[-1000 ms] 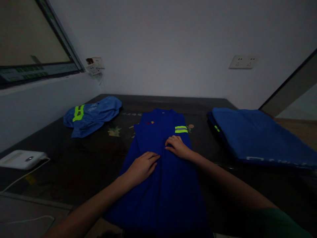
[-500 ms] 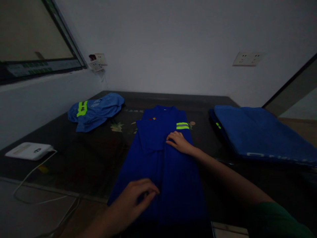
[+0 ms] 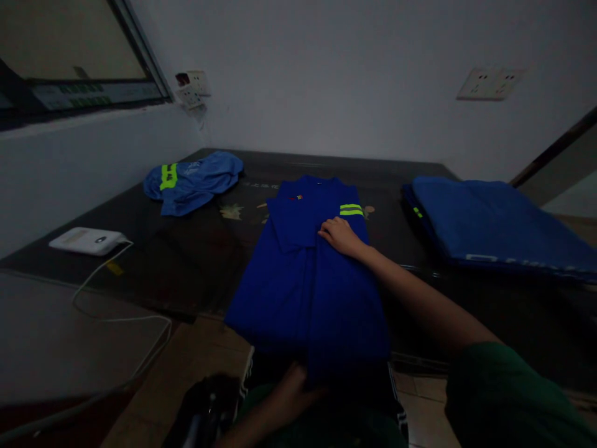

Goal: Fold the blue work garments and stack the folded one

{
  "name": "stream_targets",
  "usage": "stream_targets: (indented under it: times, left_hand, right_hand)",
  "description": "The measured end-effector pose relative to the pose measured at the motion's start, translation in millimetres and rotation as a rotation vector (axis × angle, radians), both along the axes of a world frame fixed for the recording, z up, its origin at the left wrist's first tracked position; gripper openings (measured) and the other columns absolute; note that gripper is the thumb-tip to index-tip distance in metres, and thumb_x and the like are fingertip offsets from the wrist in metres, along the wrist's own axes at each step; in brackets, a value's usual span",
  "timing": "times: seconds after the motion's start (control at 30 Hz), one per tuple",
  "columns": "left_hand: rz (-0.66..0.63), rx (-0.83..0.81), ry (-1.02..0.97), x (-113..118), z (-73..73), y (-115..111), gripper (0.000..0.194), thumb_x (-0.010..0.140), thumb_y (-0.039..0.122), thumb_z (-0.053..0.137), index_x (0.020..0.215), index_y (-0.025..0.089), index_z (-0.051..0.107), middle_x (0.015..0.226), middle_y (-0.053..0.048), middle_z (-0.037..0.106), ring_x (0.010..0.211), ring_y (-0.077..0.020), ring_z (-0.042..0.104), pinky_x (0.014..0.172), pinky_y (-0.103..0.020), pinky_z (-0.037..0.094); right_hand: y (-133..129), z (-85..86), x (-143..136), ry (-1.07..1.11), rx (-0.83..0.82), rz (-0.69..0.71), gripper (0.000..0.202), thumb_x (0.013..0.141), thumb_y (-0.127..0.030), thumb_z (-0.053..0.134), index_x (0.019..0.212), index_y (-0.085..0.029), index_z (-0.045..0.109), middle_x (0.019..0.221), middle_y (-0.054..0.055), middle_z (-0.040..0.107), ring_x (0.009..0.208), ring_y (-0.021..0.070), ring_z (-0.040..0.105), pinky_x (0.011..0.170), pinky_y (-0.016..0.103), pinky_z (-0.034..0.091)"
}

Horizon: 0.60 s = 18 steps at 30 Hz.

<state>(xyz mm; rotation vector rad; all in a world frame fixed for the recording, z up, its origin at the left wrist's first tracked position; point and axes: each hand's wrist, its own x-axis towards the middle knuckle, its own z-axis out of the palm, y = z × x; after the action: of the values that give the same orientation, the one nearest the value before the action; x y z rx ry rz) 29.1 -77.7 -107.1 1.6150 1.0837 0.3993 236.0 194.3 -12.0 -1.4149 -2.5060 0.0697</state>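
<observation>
A blue work shirt (image 3: pixel 289 274) lies lengthwise before me, its collar at the far end and a sleeve folded across the front. It has a yellow-green and grey reflective band (image 3: pixel 351 210) on its right side. My right hand (image 3: pixel 341 235) rests on the chest area, fingers curled closed on the cloth by the folded edge. Low in the view, my left hand (image 3: pixel 290 393) is closed at the near hem, which hangs past the table edge over my lap. Dark shadow and the cloth partly hide its fingers.
On the dark glossy table (image 3: pixel 186 267), a crumpled light-blue garment (image 3: pixel 198 180) lies at the far left. A white device (image 3: pixel 88 241) with a cable (image 3: pixel 97 267) sits nearer. A stack of folded blue garments (image 3: pixel 499 218) occupies the right. Wall sockets (image 3: pixel 489 84) are behind.
My left hand has moved down from above the shirt's lower part to its near hem. My right hand stays on the chest area. The camera view has tilted downward.
</observation>
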Motion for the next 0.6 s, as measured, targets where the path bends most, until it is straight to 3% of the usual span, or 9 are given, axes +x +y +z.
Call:
stream_targets:
  times: [0.13,0.3,0.4,0.47,0.53,0.6]
  left_hand:
    - [0.01,0.08,-0.039,3,-10.2,-6,0.047,0.085,0.031,0.062,0.131,0.023,0.056,0.14,-0.005,0.052,0.13,-0.0262,0.046,0.111,-0.04,0.034]
    - [0.021,0.157,0.11,4,-5.3,-2,0.043,0.086,0.027,0.061,0.128,0.022,0.058,0.134,-0.007,0.058,0.125,-0.026,0.052,0.108,-0.038,0.039]
    - [-0.025,0.175,0.311,-11,10.9,-4,0.052,0.078,0.028,0.07,0.128,0.019,0.058,0.132,-0.012,0.059,0.122,-0.0308,0.054,0.105,-0.043,0.042]
    - [-0.042,0.202,0.392,-26,28.6,-7,0.045,0.077,0.026,0.07,0.121,0.019,0.062,0.126,-0.012,0.063,0.115,-0.0307,0.059,0.099,-0.043,0.046]
    - [-0.028,0.277,0.361,-39,50.0,-10,0.023,0.085,0.024,0.061,0.108,0.022,0.067,0.11,-0.008,0.071,0.101,-0.0248,0.067,0.089,-0.037,0.053]
    - [-0.021,0.438,0.236,-43,72.0,-8,0.021,0.093,0.023,0.047,0.097,0.023,0.068,0.094,-0.004,0.073,0.088,-0.0181,0.069,0.081,-0.031,0.054]
  right_hand:
    - [2,-5.6,2,0.022,0.019,-0.009,0.027,0.096,-0.037,0.043,0.093,-0.019,0.062,0.097,0.01,0.062,0.094,0.0251,0.05,0.087,0.039,0.036]
    - [0,-3.9,3,0.0,0.03,-0.006,0.027,0.096,-0.038,0.043,0.093,-0.019,0.062,0.098,0.009,0.061,0.094,0.0246,0.05,0.086,0.038,0.038]
    - [-7,4.2,-1,-0.027,0.077,-0.026,0.024,0.094,-0.036,0.049,0.1,-0.017,0.062,0.103,0.012,0.061,0.097,0.0256,0.05,0.088,0.039,0.039]
    - [-14,11.2,-7,0.01,0.115,-0.034,0.025,0.092,-0.032,0.053,0.109,-0.016,0.061,0.11,0.013,0.059,0.104,0.0263,0.05,0.091,0.04,0.04]
    - [-20,17.6,-19,0.089,0.133,-0.016,0.029,0.092,-0.03,0.053,0.117,-0.017,0.059,0.117,0.013,0.058,0.111,0.0257,0.05,0.095,0.04,0.04]
    - [-23,21.1,-34,0.147,0.112,0.022,0.032,0.093,-0.029,0.051,0.122,-0.018,0.057,0.123,0.012,0.058,0.117,0.0244,0.049,0.099,0.04,0.039]
